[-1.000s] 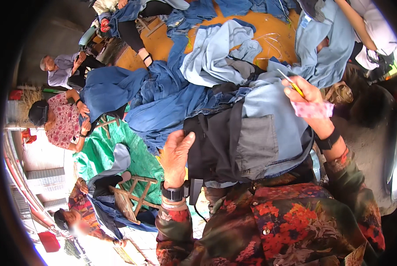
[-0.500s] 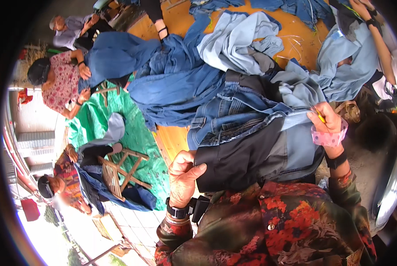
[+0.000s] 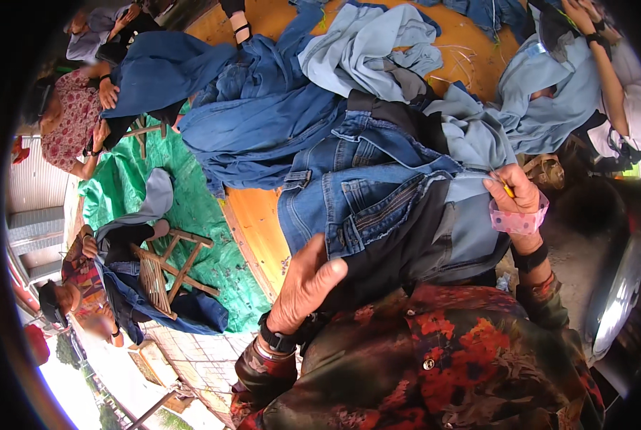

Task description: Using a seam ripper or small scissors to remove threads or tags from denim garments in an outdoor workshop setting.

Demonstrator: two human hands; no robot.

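Note:
A pair of blue jeans point(image 3: 313, 201) with black and pale blue cloth attached lies across my lap and the table edge. My left hand point(image 3: 302, 290) is at the near left end of the denim, thumb apart and fingers stretched along the cloth; the fingertips are partly covered. My right hand point(image 3: 517, 190) pinches the pale edge of the jeans at the right. A small yellow tool point(image 3: 508, 189) shows between its fingers; its working end is hidden. The black cloth point(image 3: 374, 276) hangs below the denim, close to my shirt.
Blue denim garments point(image 3: 270, 136) and pale blue ones point(image 3: 367, 50) heap on the orange table point(image 3: 252, 222). Two people work at the left by a green sheet point(image 3: 184, 186) and a wooden stool point(image 3: 180, 265). Another person's arm point(image 3: 610, 86) reaches in at far right.
My left hand has let go of the black cloth edge and opened. The denim has flopped over toward me, showing its pocket and fly. My right hand keeps its pinch.

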